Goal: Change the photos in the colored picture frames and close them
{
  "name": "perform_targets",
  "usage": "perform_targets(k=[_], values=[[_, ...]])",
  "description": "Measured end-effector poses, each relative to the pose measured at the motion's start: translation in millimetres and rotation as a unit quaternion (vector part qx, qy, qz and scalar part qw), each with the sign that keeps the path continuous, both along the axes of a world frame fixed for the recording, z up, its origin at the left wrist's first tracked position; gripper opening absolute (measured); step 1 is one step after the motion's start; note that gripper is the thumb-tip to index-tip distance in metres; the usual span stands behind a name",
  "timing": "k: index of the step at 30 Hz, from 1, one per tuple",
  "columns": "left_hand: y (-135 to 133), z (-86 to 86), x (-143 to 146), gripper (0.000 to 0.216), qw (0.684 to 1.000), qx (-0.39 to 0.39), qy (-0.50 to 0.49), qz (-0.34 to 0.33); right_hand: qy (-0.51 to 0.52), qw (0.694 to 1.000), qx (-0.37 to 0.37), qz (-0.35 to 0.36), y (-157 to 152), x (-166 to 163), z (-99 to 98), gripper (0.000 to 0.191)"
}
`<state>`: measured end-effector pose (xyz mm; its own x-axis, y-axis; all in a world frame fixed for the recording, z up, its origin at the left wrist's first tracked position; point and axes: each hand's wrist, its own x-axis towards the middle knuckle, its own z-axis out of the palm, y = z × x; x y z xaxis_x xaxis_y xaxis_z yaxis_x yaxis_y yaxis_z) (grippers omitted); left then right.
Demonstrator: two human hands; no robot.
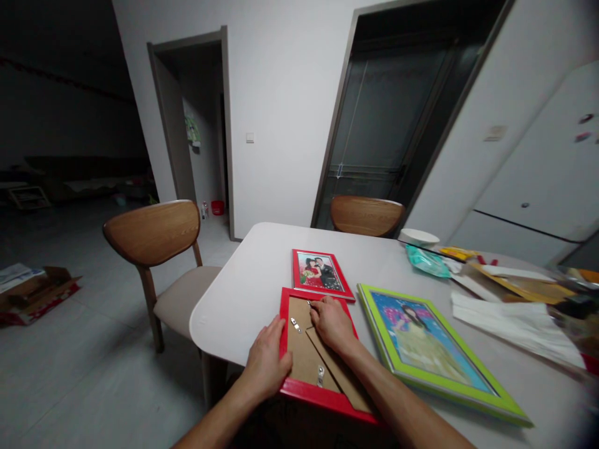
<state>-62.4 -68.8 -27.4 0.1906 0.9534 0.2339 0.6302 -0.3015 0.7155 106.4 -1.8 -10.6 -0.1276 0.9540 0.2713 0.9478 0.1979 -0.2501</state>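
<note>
A red picture frame (318, 394) lies face down at the table's near edge, its brown backing board (299, 355) showing. My left hand (267, 358) grips the frame's left side, thumb on top and fingers along the outer edge. My right hand (333, 323) is closed with its fingertips at a small metal clip (309, 304) near the top of the backing. Two more metal clips show on the board, one at left and one at the bottom. A brown stand leg (334, 362) lies along the backing, partly under my right forearm.
Beyond it lies a smaller red frame (322, 274) with a couple's photo. A large green frame (433, 349) lies to the right. White paper (512, 321), a teal packet (427, 260) and a white bowl (418, 237) sit farther right. Wooden chairs (154, 234) stand around the white table (234, 299).
</note>
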Motion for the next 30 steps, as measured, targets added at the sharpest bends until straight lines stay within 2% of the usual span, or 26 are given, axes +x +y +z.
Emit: perform_targets(k=[5, 8, 10, 13, 15, 19, 24, 28, 30], values=[[0.4, -1.1, -0.5, 0.055, 1.0, 0.006, -0.006, 0.002, 0.015, 1.0, -0.003, 0.008, -1.2, -3.6, 1.9, 0.031], [0.3, -2.1, -1.0, 0.054, 1.0, 0.013, -0.004, 0.004, 0.029, 0.999, -0.007, 0.036, -14.2, 2.3, 10.1, 0.035], [-0.2, -2.3, -1.2, 0.054, 1.0, 0.014, 0.004, 0.004, 0.057, 0.993, -0.029, 0.096, -31.6, 9.7, 18.2, 0.036], [-1.2, -1.5, -0.9, 0.055, 1.0, 0.009, 0.006, 0.007, 0.094, 0.968, -0.104, 0.209, -62.5, 19.9, 28.9, 0.028], [-1.6, -0.8, -0.4, 0.055, 1.0, 0.003, -0.003, 0.011, 0.09, 0.958, -0.127, 0.241, -78.0, 22.0, 31.0, 0.022], [-1.5, -1.6, 0.6, 0.054, 1.0, -0.003, -0.013, 0.017, 0.072, 0.966, -0.089, 0.233, -86.1, 16.1, 22.0, 0.012], [-2.6, -3.5, 0.7, 0.053, 1.0, 0.012, 0.006, 0.018, 0.086, 0.974, -0.062, 0.201, -80.3, 15.5, 13.0, 0.014], [-3.7, -3.0, 1.3, 0.053, 1.0, 0.012, 0.015, 0.019, 0.092, 0.988, -0.051, 0.116, -77.8, 20.6, 13.8, 0.031], [-3.9, -2.7, 1.5, 0.053, 1.0, 0.012, 0.013, 0.023, 0.079, 0.99, -0.057, 0.102, -75.7, 19.6, 13.8, 0.034]])
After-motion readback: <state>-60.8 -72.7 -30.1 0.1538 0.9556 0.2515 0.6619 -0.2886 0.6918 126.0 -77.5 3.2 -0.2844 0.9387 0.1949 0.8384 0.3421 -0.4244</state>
